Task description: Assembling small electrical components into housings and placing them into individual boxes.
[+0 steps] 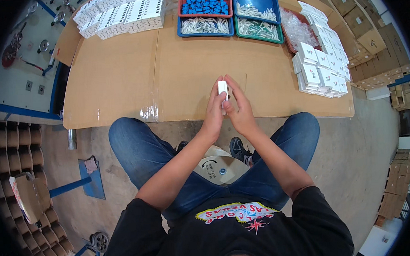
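— Box, small and white (222,88): where is it?
— Over the near edge of the cardboard-covered table (119,81), pinched upright between both hands.
— And the hands?
— Left hand (215,112) and right hand (240,110) press together around it, fingers closed on its sides.

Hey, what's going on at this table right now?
A seated person holds a small white box upright between both hands, the left hand and right hand pressed around it over the near edge of a cardboard-covered table. To the right lie stacks of flat white boxes; at the far edge sit trays of blue parts and white parts, plus rows of standing white boxes.
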Demonstrator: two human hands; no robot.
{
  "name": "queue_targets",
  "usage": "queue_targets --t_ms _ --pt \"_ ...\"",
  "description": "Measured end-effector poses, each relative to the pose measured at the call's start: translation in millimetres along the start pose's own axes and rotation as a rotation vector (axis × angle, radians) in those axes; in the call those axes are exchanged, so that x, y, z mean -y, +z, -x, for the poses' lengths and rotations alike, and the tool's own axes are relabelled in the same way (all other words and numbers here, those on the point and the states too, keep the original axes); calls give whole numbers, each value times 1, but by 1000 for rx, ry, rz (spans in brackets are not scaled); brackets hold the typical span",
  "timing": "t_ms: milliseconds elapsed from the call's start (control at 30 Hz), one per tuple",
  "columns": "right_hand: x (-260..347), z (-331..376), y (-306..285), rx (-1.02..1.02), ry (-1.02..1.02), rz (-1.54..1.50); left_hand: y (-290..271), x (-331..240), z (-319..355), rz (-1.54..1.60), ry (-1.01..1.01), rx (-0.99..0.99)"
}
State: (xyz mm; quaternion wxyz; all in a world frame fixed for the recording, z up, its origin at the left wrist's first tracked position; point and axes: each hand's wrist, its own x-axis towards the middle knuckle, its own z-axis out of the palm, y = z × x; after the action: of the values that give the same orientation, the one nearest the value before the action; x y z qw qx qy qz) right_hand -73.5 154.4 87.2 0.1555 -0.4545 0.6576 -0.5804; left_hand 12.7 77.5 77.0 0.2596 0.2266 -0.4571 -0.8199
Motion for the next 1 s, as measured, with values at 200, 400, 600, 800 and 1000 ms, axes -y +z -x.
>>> queue_targets --t_ms 200,400,600,800,1000 --pt "7 2 1 6 6 106 -2 -5 3 71 -96 12" --pt "1 6 3 117 135 36 0 -4 3 91 -64 -59" --pt "-2 9 6 88 47 165 -8 1 -2 183 -122 -22" --pt "-2 14 17 -19 53 94 -8 2 -5 107 -76 -1" --pt "6 18 21 -44 194 -2 -1 -2 -1 21 -11 -83"
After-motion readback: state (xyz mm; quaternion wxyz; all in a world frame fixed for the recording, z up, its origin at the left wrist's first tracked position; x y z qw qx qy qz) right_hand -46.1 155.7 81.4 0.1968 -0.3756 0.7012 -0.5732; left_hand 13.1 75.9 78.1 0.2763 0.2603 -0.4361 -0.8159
